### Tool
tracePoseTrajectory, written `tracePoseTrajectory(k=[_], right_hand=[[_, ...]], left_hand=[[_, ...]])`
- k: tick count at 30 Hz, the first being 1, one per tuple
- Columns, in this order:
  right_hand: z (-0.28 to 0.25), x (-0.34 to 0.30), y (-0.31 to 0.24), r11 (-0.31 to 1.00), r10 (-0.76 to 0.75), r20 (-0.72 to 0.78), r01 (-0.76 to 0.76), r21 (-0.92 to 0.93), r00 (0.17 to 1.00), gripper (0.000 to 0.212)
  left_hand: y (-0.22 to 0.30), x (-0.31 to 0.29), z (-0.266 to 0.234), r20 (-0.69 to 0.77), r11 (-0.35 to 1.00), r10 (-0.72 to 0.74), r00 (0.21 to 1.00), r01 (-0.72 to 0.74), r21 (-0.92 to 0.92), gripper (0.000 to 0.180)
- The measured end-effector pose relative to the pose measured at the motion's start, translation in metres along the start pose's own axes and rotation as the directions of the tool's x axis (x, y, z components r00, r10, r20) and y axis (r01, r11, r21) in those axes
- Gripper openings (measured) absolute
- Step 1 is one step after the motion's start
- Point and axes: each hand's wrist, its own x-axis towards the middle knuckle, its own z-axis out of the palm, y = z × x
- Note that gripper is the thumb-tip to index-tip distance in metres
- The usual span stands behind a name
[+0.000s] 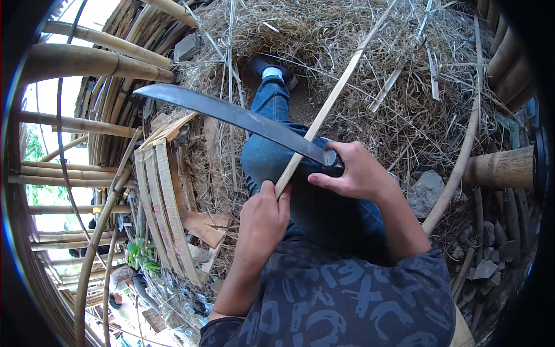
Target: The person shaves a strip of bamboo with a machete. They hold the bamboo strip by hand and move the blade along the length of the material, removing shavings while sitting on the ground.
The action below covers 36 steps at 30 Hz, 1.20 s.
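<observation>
Straw (pixel 416 133) covers the ground ahead; my knee (pixel 263 153) is bent up in front of me.

Strip (pixel 335 95): pale, long and narrow. It slants from my grip, past the knee, out over the straw. Estimate: light, stiff along its length with some spring at the far end; may split along the grain, and raw edges could splinter. Best hold: near end, fingers well back from the blade.

Machete (pixel 231 114): dark, slightly curved, tip to my left, lying across above the strip. Contact between the two: cannot tell. Estimate: heavy for its width, rigid, weight forward. Hold only by the handle.

Right hand (pixel 361 173): grasping the machete by its dark handle (pixel 333 165), thumb lying out to the side; far fingers hidden.

Left hand (pixel 263 220): clenched round the strip's near end, thumb and forefinger close below the crossing.
</observation>
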Motion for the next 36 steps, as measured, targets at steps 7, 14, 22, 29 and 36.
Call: tracePoseTrajectory(k=[7, 14, 22, 29, 36], right_hand=[[0.013, 0.002, 0.025, 0.993, 0.115, -0.052, -0.116, -0.026, 0.992, 0.066], [0.015, 0.003, 0.029, 0.992, 0.104, -0.072, -0.109, -0.068, 0.992, 0.067], [0.022, 0.002, 0.026, 0.978, 0.039, -0.140, -0.067, -0.198, 0.989, 0.069], [0.031, 0.003, 0.027, 0.971, 0.034, -0.194, -0.078, -0.226, 0.980, 0.069], [0.037, 0.005, 0.028, 0.972, 0.062, -0.243, -0.114, -0.204, 0.968, 0.065]], left_hand=[[-0.003, -0.002, 0.004, -0.010, 0.992, 0.056, 0.998, -0.055, 0.114, 0.032], [-0.005, -0.005, 0.003, 0.021, 1.000, 0.001, 1.000, -0.002, 0.024, 0.029], [-0.016, -0.013, 0.009, 0.005, 0.996, 0.088, 0.996, -0.088, -0.023, 0.024], [-0.012, -0.019, 0.009, -0.016, 0.999, 0.042, 0.999, -0.041, 0.026, 0.022], [-0.011, -0.016, 0.011, -0.047, 1.000, 0.008, 0.999, -0.009, -0.019, 0.024]])
